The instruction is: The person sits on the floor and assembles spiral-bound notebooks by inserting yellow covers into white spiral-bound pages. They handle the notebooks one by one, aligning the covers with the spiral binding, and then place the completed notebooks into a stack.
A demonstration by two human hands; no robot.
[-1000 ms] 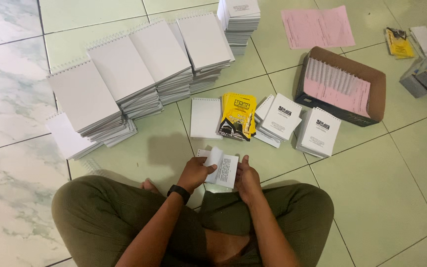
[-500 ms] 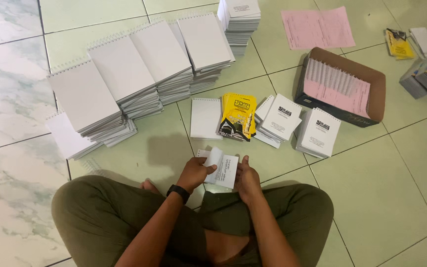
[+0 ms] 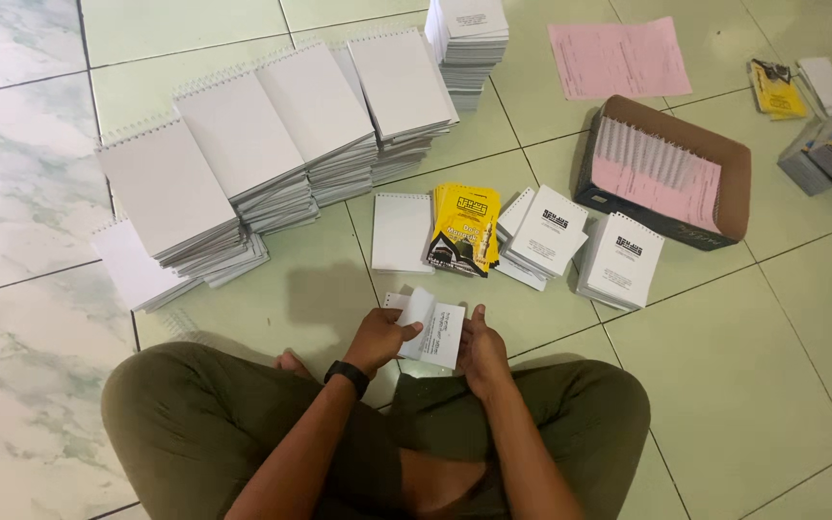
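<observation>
Sorting small notepads on the tiled floor (image 3: 743,385)

Tall stacks of white spiral pads (image 3: 243,144) fill the far left of the floor; nearer, just before crossed legs, the left hand (image 3: 377,339) and right hand (image 3: 481,349) both grip one small white booklet (image 3: 432,329), pages fanned.

The floor tiles (image 3: 753,385) are pale green, with white marbled ones (image 3: 12,193) to one side. The notepad stacks (image 3: 243,135) are plain white, the booklets (image 3: 464,229) yellow with black print, and the loose sheets (image 3: 618,58) pink. The trousers (image 3: 195,424) are olive green and the watch (image 3: 347,376) black.
</observation>
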